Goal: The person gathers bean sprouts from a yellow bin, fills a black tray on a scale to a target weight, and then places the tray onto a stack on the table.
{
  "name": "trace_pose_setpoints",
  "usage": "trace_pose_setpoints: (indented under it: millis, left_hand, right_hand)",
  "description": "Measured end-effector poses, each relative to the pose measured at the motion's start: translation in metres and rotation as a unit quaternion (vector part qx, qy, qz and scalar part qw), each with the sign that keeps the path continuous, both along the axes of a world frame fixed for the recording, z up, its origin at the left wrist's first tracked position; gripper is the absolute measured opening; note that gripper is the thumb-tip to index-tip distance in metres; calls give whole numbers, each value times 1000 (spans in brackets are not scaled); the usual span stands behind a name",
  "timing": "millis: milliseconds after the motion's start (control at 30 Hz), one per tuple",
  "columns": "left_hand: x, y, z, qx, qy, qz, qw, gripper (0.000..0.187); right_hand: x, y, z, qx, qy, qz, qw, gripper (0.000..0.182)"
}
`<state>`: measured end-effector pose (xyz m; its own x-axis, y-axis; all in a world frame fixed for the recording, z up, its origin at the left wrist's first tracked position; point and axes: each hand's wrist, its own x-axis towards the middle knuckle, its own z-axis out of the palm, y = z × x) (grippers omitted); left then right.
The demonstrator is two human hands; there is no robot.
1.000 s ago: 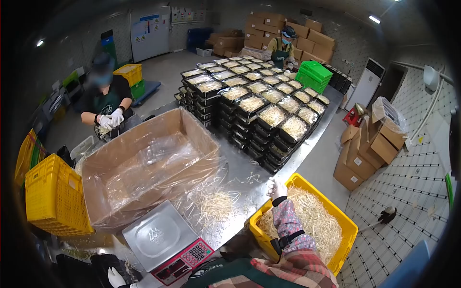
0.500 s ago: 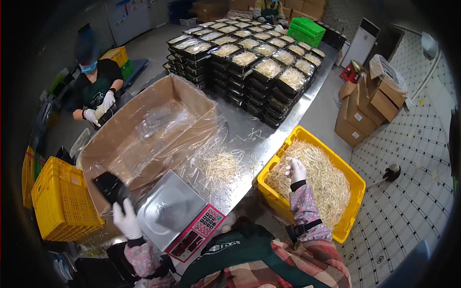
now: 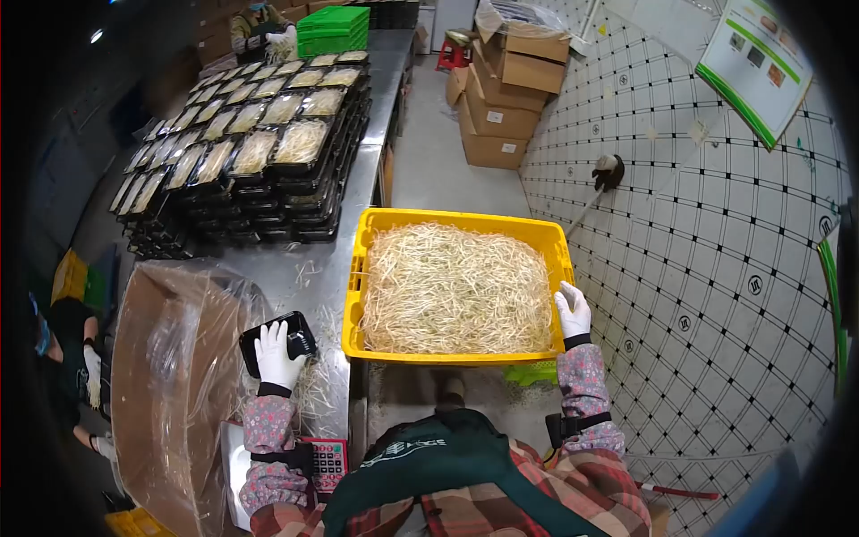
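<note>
My gloved left hand (image 3: 279, 358) holds a black plastic tray (image 3: 302, 338) over the steel table, beside the cardboard box. My gloved right hand (image 3: 573, 311) is at the right rim of the yellow crate (image 3: 447, 358), fingers bent at its edge. Pale bean sprouts (image 3: 456, 291) fill the crate. Loose sprouts (image 3: 318, 394) lie on the table under and beside the tray. The scale (image 3: 328, 463), with a red keypad, is partly hidden by my left forearm.
Stacked packed trays (image 3: 255, 152) cover the table's far part, before a green crate (image 3: 333, 31). A plastic-lined cardboard box (image 3: 157, 358) stands at left. One co-worker (image 3: 259, 31) is behind the stacks, another (image 3: 67, 349) at far left. Cardboard boxes (image 3: 501, 116) stand on the floor.
The view has turned right, toward the yellow crate. My left hand has carried the black tray from beside the scale toward the crate. My right hand has moved from above the sprouts to the right rim.
</note>
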<state>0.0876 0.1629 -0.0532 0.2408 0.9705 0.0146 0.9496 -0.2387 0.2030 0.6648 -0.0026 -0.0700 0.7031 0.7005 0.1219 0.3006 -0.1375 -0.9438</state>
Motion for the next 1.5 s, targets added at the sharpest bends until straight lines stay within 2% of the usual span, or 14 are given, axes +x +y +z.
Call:
trace_pose_setpoints:
  millis: [67,100,167,300,367,633,833,900,1100,1167,1233,1300,1400,1500]
  left_hand:
    - [39,8,20,74,-107,-68,989,79]
    - [60,15,24,104,-167,-111,974,77]
    - [110,25,25,66,-189,-175,964,75]
    - [213,26,0,-12,-108,-311,944,82]
    - [252,25,-10,-16,-79,-337,938,84]
    - [381,55,-24,-61,-42,-336,939,98]
    - [422,99,-24,-106,-1,-350,931,110]
    - [435,110,-23,-115,11,-353,928,113]
    - [483,130,-38,-152,41,-463,872,128]
    - [495,131,-43,-162,37,-459,873,125]
    - [501,129,-51,-209,111,-437,868,113]
    - [487,110,-57,-198,84,-467,857,91]
    - [454,58,-37,-135,19,-510,849,82]
    - [446,36,-23,-142,16,-507,850,82]
  right_hand:
    - [14,-16,4,-95,-155,-26,983,55]
    - [3,-12,28,-158,-166,-7,973,67]
    - [6,9,1,-174,-211,79,959,79]
    - [1,69,1,-280,-291,209,891,95]
    - [28,100,-21,-291,-320,204,878,100]
    - [106,215,-52,-402,-273,290,824,110]
    - [85,215,-49,-394,-288,321,812,92]
    - [79,193,-58,-326,-295,324,837,79]
    - [87,173,-56,-236,-279,350,862,79]
    - [88,173,-58,-217,-277,348,869,79]
    - [84,171,-60,-254,-277,348,859,79]
    - [76,142,-52,-195,-261,354,876,72]
    - [66,102,-31,-236,-236,430,839,66]
    - [64,73,-28,-157,-253,465,834,73]
